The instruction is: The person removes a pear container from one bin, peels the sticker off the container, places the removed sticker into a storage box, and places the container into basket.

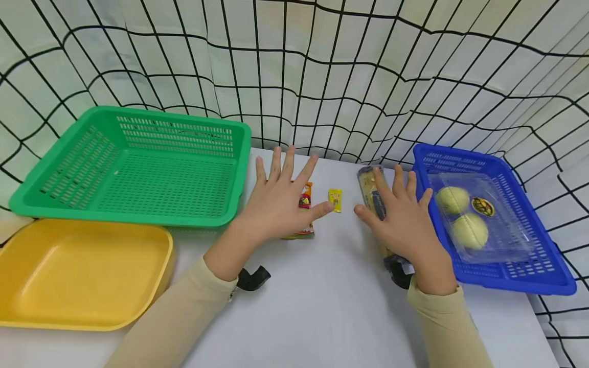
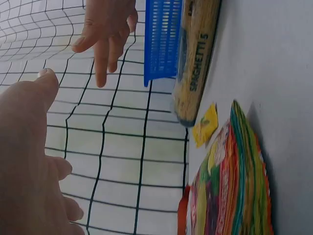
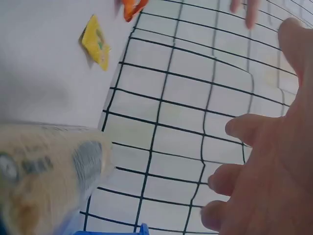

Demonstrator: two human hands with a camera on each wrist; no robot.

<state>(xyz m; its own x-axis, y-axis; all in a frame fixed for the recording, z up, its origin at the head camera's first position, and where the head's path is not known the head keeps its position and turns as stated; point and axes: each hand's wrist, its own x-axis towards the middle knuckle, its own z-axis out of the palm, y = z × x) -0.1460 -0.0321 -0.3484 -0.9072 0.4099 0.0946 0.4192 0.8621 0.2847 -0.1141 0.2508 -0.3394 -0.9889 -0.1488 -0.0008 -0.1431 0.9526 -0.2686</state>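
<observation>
My left hand (image 1: 280, 204), fingers spread, hovers over a colourful snack bag (image 2: 215, 186) that it mostly hides in the head view. My right hand (image 1: 405, 220), fingers also spread, is above a packet of spaghetti (image 2: 198, 63) lying lengthwise on the table. Neither hand holds anything. Between the two hands a small yellow wrapped sweet (image 1: 335, 200) lies on the white table. In the right wrist view the spaghetti packet (image 3: 54, 171) sits below the hand, apart from the fingers.
A green basket (image 1: 184, 217) stands at the back left, with a yellow tub (image 1: 87, 276) in front of it. At the right, a blue basket (image 1: 488, 278) holds a clear plastic box (image 1: 511, 230) with two round pale fruits. Black netting (image 1: 285, 92) over white cloth lines the back.
</observation>
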